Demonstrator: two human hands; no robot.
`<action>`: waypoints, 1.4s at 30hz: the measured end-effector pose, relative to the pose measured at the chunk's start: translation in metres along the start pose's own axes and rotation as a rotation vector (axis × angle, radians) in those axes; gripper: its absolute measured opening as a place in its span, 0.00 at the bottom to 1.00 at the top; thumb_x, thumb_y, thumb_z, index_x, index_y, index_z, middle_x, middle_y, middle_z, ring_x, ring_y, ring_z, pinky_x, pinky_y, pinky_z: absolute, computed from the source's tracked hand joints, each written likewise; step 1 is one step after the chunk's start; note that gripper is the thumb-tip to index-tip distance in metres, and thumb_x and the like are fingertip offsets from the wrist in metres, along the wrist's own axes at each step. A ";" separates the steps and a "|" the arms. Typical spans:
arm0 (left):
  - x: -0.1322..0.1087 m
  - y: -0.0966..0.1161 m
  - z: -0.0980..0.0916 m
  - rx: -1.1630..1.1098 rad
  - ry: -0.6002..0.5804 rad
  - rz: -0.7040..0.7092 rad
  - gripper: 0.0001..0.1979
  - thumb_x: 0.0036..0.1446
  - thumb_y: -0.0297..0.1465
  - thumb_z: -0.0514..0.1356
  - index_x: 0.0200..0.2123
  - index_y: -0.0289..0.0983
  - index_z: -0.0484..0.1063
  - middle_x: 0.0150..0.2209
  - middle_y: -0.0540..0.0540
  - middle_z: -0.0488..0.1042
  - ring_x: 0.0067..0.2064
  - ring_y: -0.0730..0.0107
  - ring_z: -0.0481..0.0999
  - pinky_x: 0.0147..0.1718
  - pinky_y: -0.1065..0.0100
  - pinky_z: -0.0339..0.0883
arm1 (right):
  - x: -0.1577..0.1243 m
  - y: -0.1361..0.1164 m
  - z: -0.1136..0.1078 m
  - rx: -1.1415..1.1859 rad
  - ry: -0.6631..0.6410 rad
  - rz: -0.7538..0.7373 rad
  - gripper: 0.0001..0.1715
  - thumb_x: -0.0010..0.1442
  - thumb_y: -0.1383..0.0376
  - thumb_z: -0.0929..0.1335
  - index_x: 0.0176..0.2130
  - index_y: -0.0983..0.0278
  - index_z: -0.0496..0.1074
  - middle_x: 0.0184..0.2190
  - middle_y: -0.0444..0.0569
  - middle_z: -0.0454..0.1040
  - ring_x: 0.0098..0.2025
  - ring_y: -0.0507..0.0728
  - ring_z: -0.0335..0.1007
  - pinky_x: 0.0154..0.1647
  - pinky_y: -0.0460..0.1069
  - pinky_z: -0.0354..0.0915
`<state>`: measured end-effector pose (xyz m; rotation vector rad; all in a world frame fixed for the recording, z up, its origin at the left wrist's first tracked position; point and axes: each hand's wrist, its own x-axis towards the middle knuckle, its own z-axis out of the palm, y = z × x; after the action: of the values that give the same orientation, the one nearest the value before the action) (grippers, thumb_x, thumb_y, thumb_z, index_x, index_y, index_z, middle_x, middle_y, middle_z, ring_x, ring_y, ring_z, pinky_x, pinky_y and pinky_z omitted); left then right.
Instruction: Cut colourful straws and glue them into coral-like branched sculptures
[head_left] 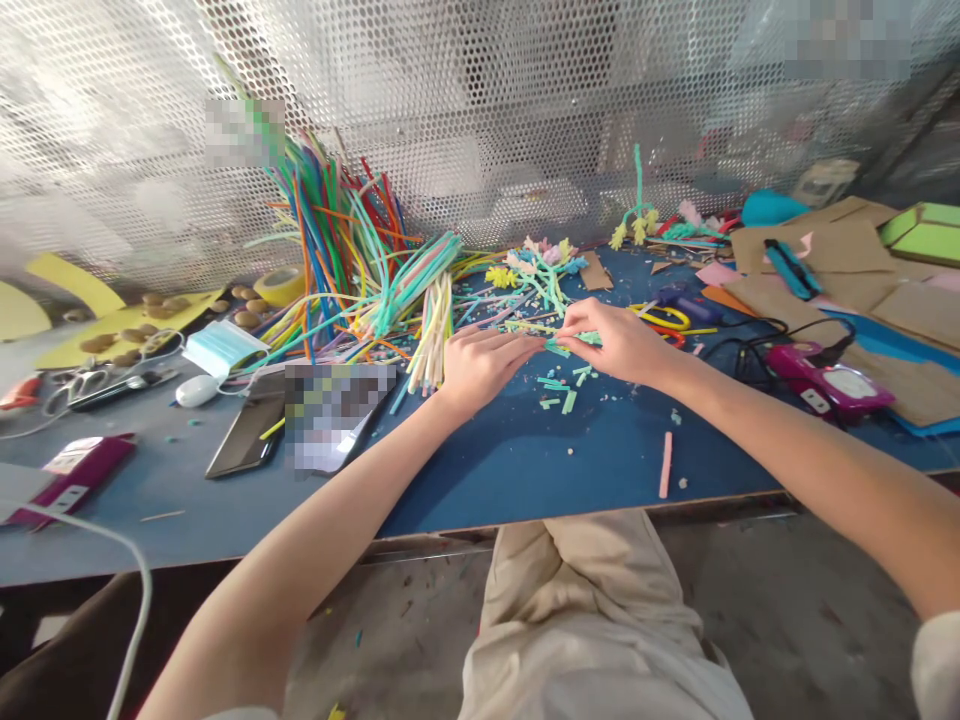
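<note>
My left hand (484,368) rests low over the blue table, its fingers pressed together and pointing right. My right hand (619,340) faces it, thumb and fingers in a pinch. Their fingertips nearly meet, and what is between them is too small to make out. Short cut pieces of mint-green pipe cleaner (568,402) lie below and beside the right fingers. Just behind the hands is a cluster of pipe-cleaner flowers (544,265) in yellow, pink and blue on green stems. A bundle of pale yellow and pink pipe cleaners (431,335) lies against the left hand.
Long coloured pipe cleaners (322,230) stand at the back left. Two phones (247,430), a face mask (223,347) and scissors (79,388) are on the left. To the right are a magenta power strip (829,380), a glue gun (686,302), a cutter (793,270) and cardboard (814,245).
</note>
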<state>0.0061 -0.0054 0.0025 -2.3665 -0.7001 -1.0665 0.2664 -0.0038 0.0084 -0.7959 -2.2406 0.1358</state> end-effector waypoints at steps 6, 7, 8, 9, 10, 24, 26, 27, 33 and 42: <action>-0.001 -0.001 0.000 0.021 -0.012 -0.029 0.08 0.70 0.38 0.64 0.44 0.47 0.85 0.38 0.51 0.87 0.33 0.72 0.84 0.30 0.67 0.63 | 0.002 0.003 -0.005 -0.035 0.004 -0.068 0.11 0.71 0.59 0.66 0.51 0.62 0.70 0.45 0.55 0.81 0.47 0.61 0.80 0.51 0.57 0.72; -0.001 -0.001 0.000 0.022 -0.014 -0.036 0.08 0.70 0.38 0.64 0.44 0.47 0.85 0.38 0.51 0.87 0.33 0.72 0.84 0.31 0.67 0.63 | 0.002 0.005 -0.006 -0.054 0.003 -0.078 0.11 0.71 0.59 0.66 0.48 0.62 0.72 0.43 0.54 0.81 0.46 0.61 0.79 0.50 0.56 0.72; -0.001 -0.002 0.001 0.023 -0.018 -0.046 0.08 0.70 0.38 0.64 0.44 0.48 0.85 0.38 0.51 0.87 0.34 0.72 0.84 0.31 0.67 0.64 | 0.002 0.008 -0.006 -0.075 -0.002 -0.086 0.11 0.71 0.58 0.66 0.45 0.62 0.73 0.41 0.54 0.81 0.44 0.61 0.78 0.49 0.56 0.71; -0.001 -0.002 0.001 0.023 -0.024 -0.057 0.08 0.70 0.38 0.64 0.45 0.48 0.85 0.39 0.51 0.87 0.34 0.72 0.84 0.31 0.67 0.64 | 0.002 0.010 -0.006 -0.096 -0.009 -0.091 0.11 0.71 0.58 0.66 0.43 0.62 0.75 0.39 0.53 0.81 0.42 0.61 0.77 0.48 0.56 0.71; -0.001 -0.002 0.000 0.021 -0.027 -0.065 0.08 0.70 0.38 0.64 0.45 0.48 0.85 0.39 0.51 0.87 0.34 0.71 0.85 0.32 0.67 0.65 | 0.002 0.012 -0.006 -0.115 -0.018 -0.094 0.12 0.71 0.58 0.65 0.41 0.61 0.75 0.37 0.53 0.81 0.41 0.61 0.77 0.47 0.56 0.71; 0.002 0.000 -0.004 0.000 -0.040 -0.093 0.09 0.70 0.38 0.63 0.42 0.47 0.85 0.37 0.51 0.87 0.35 0.71 0.85 0.33 0.66 0.65 | 0.003 0.016 -0.007 -0.155 -0.066 -0.134 0.17 0.71 0.58 0.64 0.39 0.60 0.81 0.36 0.50 0.83 0.38 0.60 0.77 0.48 0.57 0.69; 0.002 0.000 -0.003 -0.004 -0.024 -0.086 0.09 0.70 0.38 0.63 0.42 0.47 0.85 0.37 0.52 0.87 0.35 0.71 0.85 0.33 0.66 0.65 | 0.004 0.016 -0.010 -0.152 -0.090 -0.126 0.17 0.71 0.57 0.65 0.38 0.60 0.80 0.36 0.50 0.83 0.38 0.60 0.77 0.49 0.57 0.69; 0.001 0.000 -0.003 -0.009 -0.022 -0.086 0.09 0.70 0.38 0.63 0.42 0.47 0.85 0.38 0.52 0.87 0.35 0.71 0.85 0.33 0.66 0.65 | 0.006 0.017 -0.013 -0.152 -0.095 -0.111 0.18 0.71 0.57 0.65 0.38 0.60 0.80 0.36 0.50 0.83 0.39 0.60 0.77 0.49 0.56 0.69; 0.000 0.002 -0.003 -0.042 -0.029 -0.099 0.09 0.71 0.38 0.63 0.40 0.47 0.85 0.34 0.52 0.86 0.34 0.72 0.84 0.32 0.67 0.63 | 0.008 0.050 -0.055 -0.330 -0.016 0.276 0.15 0.69 0.59 0.64 0.38 0.61 0.79 0.37 0.52 0.82 0.37 0.61 0.77 0.45 0.56 0.69; 0.004 0.004 -0.003 -0.039 -0.017 -0.103 0.09 0.70 0.38 0.63 0.39 0.46 0.84 0.35 0.54 0.86 0.36 0.71 0.86 0.34 0.67 0.67 | -0.018 0.127 -0.101 -0.655 -0.301 0.689 0.10 0.63 0.68 0.67 0.39 0.67 0.79 0.39 0.62 0.82 0.40 0.64 0.76 0.44 0.57 0.65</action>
<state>0.0088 -0.0091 0.0065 -2.3970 -0.8228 -1.1134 0.4083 0.0736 0.0293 -1.9993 -2.1919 -0.1811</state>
